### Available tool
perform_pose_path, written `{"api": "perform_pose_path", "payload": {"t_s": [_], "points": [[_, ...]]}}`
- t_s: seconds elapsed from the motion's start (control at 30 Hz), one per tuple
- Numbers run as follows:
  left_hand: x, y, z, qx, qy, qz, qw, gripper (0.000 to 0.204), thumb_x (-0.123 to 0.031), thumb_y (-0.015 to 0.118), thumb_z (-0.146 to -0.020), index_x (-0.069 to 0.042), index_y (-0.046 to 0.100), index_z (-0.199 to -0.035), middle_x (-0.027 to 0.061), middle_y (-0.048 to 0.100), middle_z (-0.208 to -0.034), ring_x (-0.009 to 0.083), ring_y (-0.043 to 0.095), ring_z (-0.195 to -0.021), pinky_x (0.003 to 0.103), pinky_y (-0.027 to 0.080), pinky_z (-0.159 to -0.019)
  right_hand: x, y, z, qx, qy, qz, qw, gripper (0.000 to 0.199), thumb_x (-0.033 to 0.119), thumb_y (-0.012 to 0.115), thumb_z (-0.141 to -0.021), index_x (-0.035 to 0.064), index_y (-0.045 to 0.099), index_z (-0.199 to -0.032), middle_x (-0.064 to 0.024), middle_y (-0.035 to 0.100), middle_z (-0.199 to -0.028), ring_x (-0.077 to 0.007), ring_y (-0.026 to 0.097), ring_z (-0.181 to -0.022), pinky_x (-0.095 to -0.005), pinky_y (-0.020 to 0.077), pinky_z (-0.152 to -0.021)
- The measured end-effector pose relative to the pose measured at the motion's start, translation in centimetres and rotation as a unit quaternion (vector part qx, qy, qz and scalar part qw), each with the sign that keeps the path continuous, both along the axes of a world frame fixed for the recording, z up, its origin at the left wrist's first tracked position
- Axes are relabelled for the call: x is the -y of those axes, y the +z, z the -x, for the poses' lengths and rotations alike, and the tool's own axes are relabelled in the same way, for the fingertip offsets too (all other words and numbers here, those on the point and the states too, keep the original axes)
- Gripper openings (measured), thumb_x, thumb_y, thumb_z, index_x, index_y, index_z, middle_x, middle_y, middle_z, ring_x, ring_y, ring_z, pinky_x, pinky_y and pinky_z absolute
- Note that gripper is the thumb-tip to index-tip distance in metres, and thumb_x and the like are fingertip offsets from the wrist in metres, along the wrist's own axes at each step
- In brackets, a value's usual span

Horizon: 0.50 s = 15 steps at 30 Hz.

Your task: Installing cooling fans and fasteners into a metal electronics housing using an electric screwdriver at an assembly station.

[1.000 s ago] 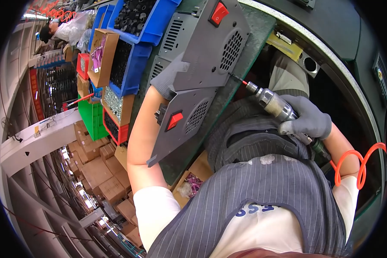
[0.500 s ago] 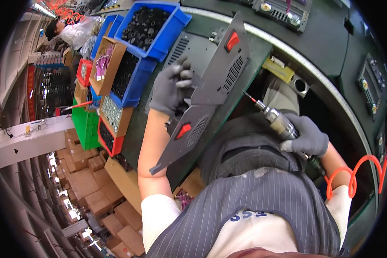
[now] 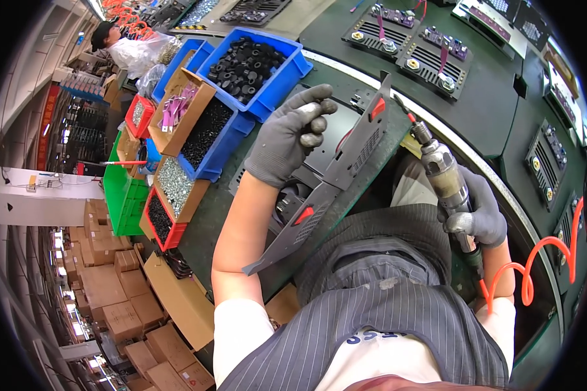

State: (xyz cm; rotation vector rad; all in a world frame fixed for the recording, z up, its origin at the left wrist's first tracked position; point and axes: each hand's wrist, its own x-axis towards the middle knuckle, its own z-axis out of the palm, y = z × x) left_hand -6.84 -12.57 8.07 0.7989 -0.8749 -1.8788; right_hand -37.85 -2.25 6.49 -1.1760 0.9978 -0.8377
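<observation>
My left hand (image 3: 284,140), in a grey glove, hovers over two dark grey metal housings, its fingers curled in. Whatever they may pinch is too small or hidden to make out. One housing's upright panel (image 3: 349,161) carries a red rocker switch (image 3: 377,109) and vent slots. The nearer panel (image 3: 282,246) has another red switch (image 3: 302,216); part of a black fan shows behind it. My right hand (image 3: 482,207), gloved too, grips a pneumatic screwdriver (image 3: 445,174). Its bit points up and left, close to the farther panel's end but apart from it.
Blue bins (image 3: 261,104) of black parts, a cardboard box (image 3: 169,133) of purple-tabbed pieces and boxes of screws (image 3: 175,182) stand on the left. An orange coiled hose (image 3: 529,283) trails from the screwdriver. Slotted plates with circuit boards (image 3: 437,64) lie beyond the rail. A person stands far left.
My right hand has swung the screwdriver more upright, its tip now nearer the panels' far end. My left hand has lifted up and right over the housings. The whole view has shifted a little.
</observation>
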Motion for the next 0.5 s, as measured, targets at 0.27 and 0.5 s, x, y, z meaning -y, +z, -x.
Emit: {"api": "perform_pose_path", "payload": {"t_s": [0.27,0.5], "points": [[-1.5,3.3,1.7,0.261,0.035,0.138,0.955,0.035,-0.035,0.051,-0.095,-0.002,0.063,-0.092,-0.0029,0.049,-0.066,0.0014,0.04,-0.053,0.015,0.029,-0.044,2.0,3.3,-2.1,-0.021,0.11,0.03,0.993,0.073,0.029,0.082,-0.055,-0.0037,0.055,-0.115,-0.0044,0.059,-0.091,-0.0135,0.054,-0.08,-0.0265,0.0428,-0.075],[-2.0,3.5,2.7,0.325,0.076,0.189,0.923,0.041,-0.041,0.047,-0.095,-0.005,0.064,-0.084,-0.0048,0.044,-0.06,0.0011,0.035,-0.049,0.016,0.024,-0.042,2.2,3.5,-2.9,-0.007,0.141,0.023,0.99,0.07,0.028,0.081,-0.056,-0.0023,0.056,-0.114,-0.0059,0.059,-0.094,-0.014,0.053,-0.086,-0.0279,0.0419,-0.08]]}}
